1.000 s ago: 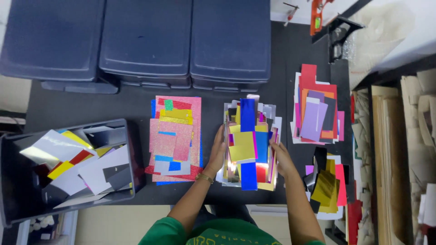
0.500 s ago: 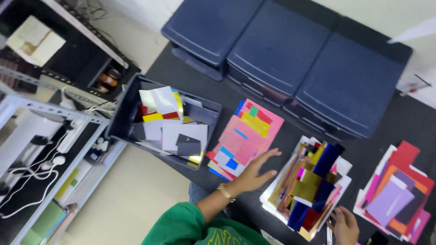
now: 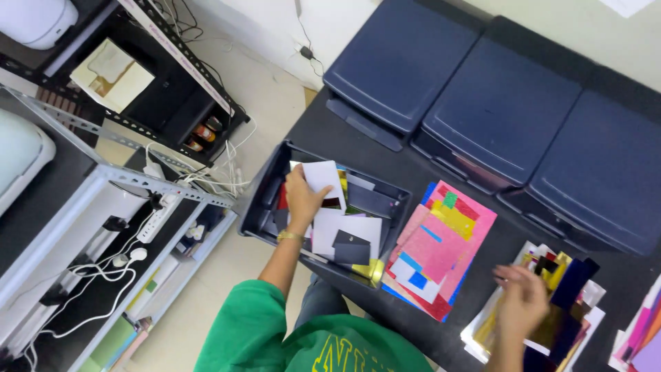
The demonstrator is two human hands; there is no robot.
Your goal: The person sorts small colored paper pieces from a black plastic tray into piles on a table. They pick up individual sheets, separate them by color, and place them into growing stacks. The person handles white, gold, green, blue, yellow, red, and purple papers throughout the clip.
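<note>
My left hand (image 3: 303, 197) reaches into a dark open bin (image 3: 268, 193) of paper scraps at the table's left end. Its fingers close on a white sheet (image 3: 322, 176) at the top of the heap. White, grey, black and gold pieces (image 3: 348, 238) fill that bin. My right hand (image 3: 522, 300), blurred and with fingers spread, hovers over a mixed stack of shiny coloured sheets (image 3: 561, 303) and holds nothing. Between the two lies a pink glitter stack (image 3: 441, 248) with yellow, green and blue bits on top.
Three closed dark-blue lidded bins (image 3: 496, 103) line the back of the black table (image 3: 317, 127). More pink and purple sheets (image 3: 644, 344) lie at the far right. A metal shelf rack (image 3: 131, 179) with cables and a power strip stands to the left, over a beige floor.
My view has swung further left. My left hand went from the pink stack's edge into the scrap bin and took the white sheet. My right hand stayed by the shiny stack.
</note>
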